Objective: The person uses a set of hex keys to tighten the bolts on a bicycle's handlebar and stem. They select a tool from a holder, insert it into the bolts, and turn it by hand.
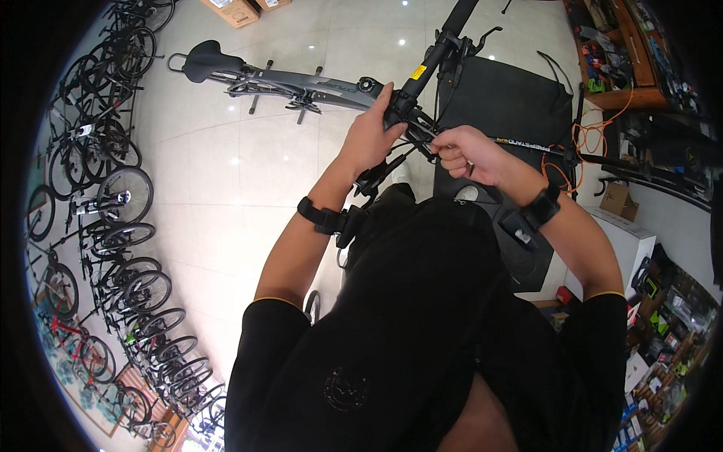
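A dark grey bicycle [331,88] stands in front of me, its black saddle [207,62] toward the far left. Its handlebar [428,69] runs from the top of the view down toward my body. My left hand [369,138] is closed around the stem area where frame and handlebar meet, thumb on the near side. Just right of it, my right hand [473,156] has its fingers pinched together beside the black cables [423,135] at the front of the bicycle. Whatever lies between those fingertips is too small to make out. Both wrists wear black strapped devices.
A black mat [504,90] lies under the front of the bicycle, with a stand's bar [520,143] crossing it. An orange cord [595,139] coils at the right, near a wooden shelf [636,60]. Rows of bicycles [124,196] line the left side. Cardboard boxes [235,10] sit at the top.
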Motion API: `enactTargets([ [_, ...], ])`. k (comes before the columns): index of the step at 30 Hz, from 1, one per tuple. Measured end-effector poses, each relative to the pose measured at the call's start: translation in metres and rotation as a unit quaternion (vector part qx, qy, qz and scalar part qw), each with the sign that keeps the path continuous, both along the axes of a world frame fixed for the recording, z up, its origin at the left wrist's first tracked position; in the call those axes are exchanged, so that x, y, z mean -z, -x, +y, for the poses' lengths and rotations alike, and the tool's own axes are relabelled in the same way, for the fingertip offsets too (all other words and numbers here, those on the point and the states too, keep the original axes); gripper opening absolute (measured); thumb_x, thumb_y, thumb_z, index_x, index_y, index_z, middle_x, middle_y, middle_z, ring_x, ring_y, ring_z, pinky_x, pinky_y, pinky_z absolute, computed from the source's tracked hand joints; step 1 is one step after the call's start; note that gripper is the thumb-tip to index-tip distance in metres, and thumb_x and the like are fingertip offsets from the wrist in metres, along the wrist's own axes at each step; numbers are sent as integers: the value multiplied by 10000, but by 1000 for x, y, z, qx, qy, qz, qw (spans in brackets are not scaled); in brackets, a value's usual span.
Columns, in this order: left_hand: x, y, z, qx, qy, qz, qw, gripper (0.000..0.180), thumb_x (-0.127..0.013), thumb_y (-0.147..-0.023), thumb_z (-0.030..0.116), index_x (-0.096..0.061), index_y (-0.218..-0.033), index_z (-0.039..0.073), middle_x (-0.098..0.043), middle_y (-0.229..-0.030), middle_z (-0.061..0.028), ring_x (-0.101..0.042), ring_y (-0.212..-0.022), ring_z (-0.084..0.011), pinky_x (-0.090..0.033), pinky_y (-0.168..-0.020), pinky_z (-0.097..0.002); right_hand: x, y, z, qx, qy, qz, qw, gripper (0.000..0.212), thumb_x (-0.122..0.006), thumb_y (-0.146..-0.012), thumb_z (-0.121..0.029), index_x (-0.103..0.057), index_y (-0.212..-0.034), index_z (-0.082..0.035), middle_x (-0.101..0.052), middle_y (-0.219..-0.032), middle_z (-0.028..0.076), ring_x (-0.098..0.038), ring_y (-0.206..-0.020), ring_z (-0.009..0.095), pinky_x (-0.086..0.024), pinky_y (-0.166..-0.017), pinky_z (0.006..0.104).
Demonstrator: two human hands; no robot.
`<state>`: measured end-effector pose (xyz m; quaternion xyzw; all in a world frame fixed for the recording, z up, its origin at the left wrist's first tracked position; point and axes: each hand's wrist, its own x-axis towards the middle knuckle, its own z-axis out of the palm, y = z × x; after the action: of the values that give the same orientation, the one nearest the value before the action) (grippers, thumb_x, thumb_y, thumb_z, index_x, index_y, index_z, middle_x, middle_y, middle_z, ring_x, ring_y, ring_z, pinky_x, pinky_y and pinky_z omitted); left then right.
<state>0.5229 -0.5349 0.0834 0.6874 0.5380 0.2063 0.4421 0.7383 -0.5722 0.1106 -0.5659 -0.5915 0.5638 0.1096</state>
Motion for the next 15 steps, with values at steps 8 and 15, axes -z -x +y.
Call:
enactTargets([
  [8,-4,0,-3,-6,11,-16,1000,769,-685,-859,129,-266,-1502,84,-628,-826,-166,-586,-677,-220,-488,-682,-320,-3,-19,12,88,423,264,862,271,-458,-1003,-220,-582,-1035,19,-480,-619,-18,-420,-488,72,-357,-440,243],
  [15,-1,0,1,1,6,-1,1000,774,-684,-862,128,-260,-1508,97,-651,-876,-166,-595,-718,-211,-492,-710,-313,-9,2,16,-112,-100,-194,969,221,-541,-958,-196,-592,-940,18,-564,-632,48,-564,-549,175,-458,-506,296],
])
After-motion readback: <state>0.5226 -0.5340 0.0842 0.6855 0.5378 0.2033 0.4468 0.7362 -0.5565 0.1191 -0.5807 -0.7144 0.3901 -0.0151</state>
